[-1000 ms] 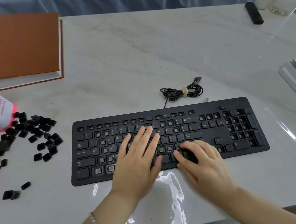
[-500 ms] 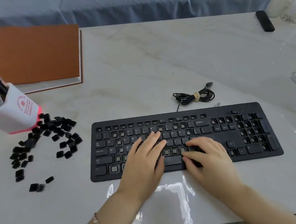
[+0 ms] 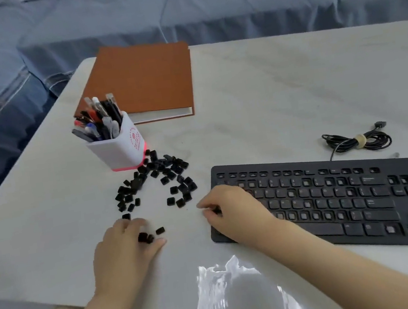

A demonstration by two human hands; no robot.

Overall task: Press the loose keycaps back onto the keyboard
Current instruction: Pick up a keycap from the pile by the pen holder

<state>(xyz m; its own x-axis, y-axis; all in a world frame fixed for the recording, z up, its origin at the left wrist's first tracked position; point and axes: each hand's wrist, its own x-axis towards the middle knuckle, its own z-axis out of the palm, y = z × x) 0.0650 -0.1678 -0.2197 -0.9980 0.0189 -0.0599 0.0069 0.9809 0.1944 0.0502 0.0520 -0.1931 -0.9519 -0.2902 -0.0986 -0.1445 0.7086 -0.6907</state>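
The black keyboard [image 3: 338, 202] lies on the white table at the right, and several of its sockets are bare. A scatter of loose black keycaps [image 3: 159, 180] lies to its left, in front of the pen holder. My left hand [image 3: 124, 249] is down on the table below that scatter, fingers and thumb curled round two keycaps [image 3: 145, 237]; a third keycap [image 3: 160, 230] lies just beside them. My right hand [image 3: 233, 211] hovers over the keyboard's left end with its fingers curled. Something dark shows between its fingertips; it may be a keycap or the keyboard's edge.
A white pen holder [image 3: 118, 146] full of pens stands behind the keycaps. An orange-brown book [image 3: 143, 81] lies farther back. A coiled black cable [image 3: 358, 142] sits behind the keyboard. The table's left and front edges are close to my hands; a blue sofa lies beyond.
Both hands have left the keyboard's middle keys and moved left. My left hand now reaches the loose keycaps, and my view has swung left with it.
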